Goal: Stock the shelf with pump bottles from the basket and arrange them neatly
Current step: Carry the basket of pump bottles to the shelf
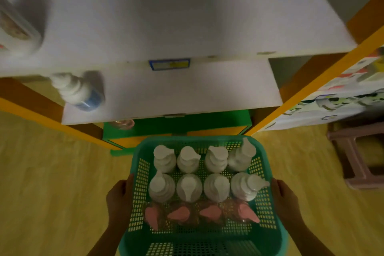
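The left hand (pixel 119 199) and right hand (pixel 284 199) grip the basket (pixel 187 139) by its side rims, thumbs along the rim, the other fingers hidden beneath. Inside stand eight white bottles (pixel 189 187) in two rows of four, with a row of four pink bottles (pixel 179 213) nearest the person. Beyond the basket, the shelf (pixel 187 93) holds one blue-label bottle (pixel 79 91) at its left end
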`<move>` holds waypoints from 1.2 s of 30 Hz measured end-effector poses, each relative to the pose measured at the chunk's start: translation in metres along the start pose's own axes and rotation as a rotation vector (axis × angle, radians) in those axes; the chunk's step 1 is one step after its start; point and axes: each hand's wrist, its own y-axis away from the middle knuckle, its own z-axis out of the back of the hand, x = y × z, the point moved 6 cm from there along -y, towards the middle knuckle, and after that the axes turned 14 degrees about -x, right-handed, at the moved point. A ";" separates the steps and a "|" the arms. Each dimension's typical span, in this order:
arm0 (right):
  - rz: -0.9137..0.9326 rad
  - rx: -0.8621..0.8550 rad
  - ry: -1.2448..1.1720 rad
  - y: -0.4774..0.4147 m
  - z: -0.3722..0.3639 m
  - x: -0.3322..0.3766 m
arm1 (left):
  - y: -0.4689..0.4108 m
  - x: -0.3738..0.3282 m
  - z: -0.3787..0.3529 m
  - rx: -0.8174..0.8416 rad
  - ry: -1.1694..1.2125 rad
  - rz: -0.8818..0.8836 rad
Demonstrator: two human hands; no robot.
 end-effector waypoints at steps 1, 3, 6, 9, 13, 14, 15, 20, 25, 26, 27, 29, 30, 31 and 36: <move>0.003 0.001 -0.005 -0.004 -0.011 -0.008 | -0.002 0.008 -0.010 0.000 -0.002 -0.014; 0.018 0.006 -0.004 -0.012 -0.033 -0.024 | -0.005 0.027 -0.030 -0.002 -0.010 -0.027; 0.022 0.023 0.012 -0.025 -0.067 -0.051 | -0.009 0.058 -0.057 -0.002 -0.015 -0.023; 0.033 0.046 0.034 -0.036 -0.098 -0.074 | -0.011 0.088 -0.084 -0.003 -0.027 -0.019; 0.043 0.049 0.048 -0.049 -0.134 -0.099 | -0.016 0.124 -0.117 -0.008 -0.055 -0.008; 0.047 0.051 0.050 -0.052 -0.143 -0.104 | -0.017 0.132 -0.125 -0.010 -0.056 -0.005; 0.051 0.052 0.053 -0.056 -0.151 -0.109 | -0.019 0.139 -0.133 -0.010 -0.060 -0.009; 0.052 0.070 0.064 -0.078 -0.193 -0.135 | -0.028 0.170 -0.172 -0.022 -0.083 -0.022; 0.075 0.114 0.113 -0.103 -0.233 -0.151 | -0.038 0.189 -0.206 -0.034 -0.076 -0.006; 0.079 0.122 0.127 -0.107 -0.239 -0.153 | -0.039 0.191 -0.212 -0.034 -0.070 0.000; 0.087 0.131 0.148 -0.111 -0.244 -0.155 | -0.041 0.192 -0.217 -0.036 -0.068 0.008; 0.099 0.149 0.185 -0.119 -0.256 -0.157 | -0.045 0.195 -0.227 -0.043 -0.069 0.008; 0.100 0.155 0.198 -0.122 -0.261 -0.159 | -0.048 0.197 -0.231 -0.048 -0.070 0.004; 0.101 0.158 0.210 -0.125 -0.267 -0.161 | -0.050 0.199 -0.236 -0.053 -0.071 0.000; 0.117 0.166 0.235 -0.138 -0.289 -0.167 | -0.060 0.208 -0.258 -0.053 -0.067 0.002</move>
